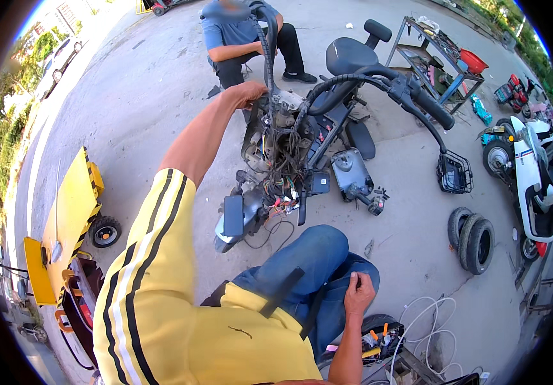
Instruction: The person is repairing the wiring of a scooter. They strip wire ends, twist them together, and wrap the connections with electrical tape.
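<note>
A partly stripped electric scooter (284, 104) stands before me, with its wiring bundle (280, 151) exposed and several loose connectors hanging low. My left arm stretches forward to the scooter's upper left side. There my left hand (249, 94) touches the frame near the steering column, its fingers bent inward and mostly hidden. My right hand (358, 295) rests on my knee, fingers curled in; whether anything small is inside cannot be made out. A handlebar (427, 106) sticks out to the right. Below the wiring, a dark rectangular panel (233, 215) sits on a silvery part.
Across the scooter sits another person (241, 45). A metal rack (437, 80) with a red basin (473, 61) stands far right. Old tires (480, 247), a white scooter (534, 179) and a wire basket (454, 173) are right. A yellow cart (64, 218) stands left; a tool box (379, 343) lies beside me.
</note>
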A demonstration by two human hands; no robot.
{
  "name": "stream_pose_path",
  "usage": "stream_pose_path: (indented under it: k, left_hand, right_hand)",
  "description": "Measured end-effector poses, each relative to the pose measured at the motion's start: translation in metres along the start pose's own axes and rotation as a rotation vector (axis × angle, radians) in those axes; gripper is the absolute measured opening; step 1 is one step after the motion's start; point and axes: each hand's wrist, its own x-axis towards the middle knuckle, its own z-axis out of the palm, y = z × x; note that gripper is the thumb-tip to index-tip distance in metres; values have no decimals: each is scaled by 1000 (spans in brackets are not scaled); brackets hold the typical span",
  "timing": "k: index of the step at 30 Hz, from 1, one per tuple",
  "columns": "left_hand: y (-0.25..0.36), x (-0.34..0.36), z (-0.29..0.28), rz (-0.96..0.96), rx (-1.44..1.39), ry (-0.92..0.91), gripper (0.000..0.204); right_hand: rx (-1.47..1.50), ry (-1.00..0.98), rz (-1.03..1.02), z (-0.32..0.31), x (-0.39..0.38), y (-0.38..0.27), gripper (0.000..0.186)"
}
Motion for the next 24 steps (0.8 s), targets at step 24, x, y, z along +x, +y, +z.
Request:
stream_pose_path:
  k: [24]
  left_hand:
    - [-15, 45, 16, 25, -191, -533, 9]
  right_hand:
    - [-393, -68, -106, 26, 27, 6, 16]
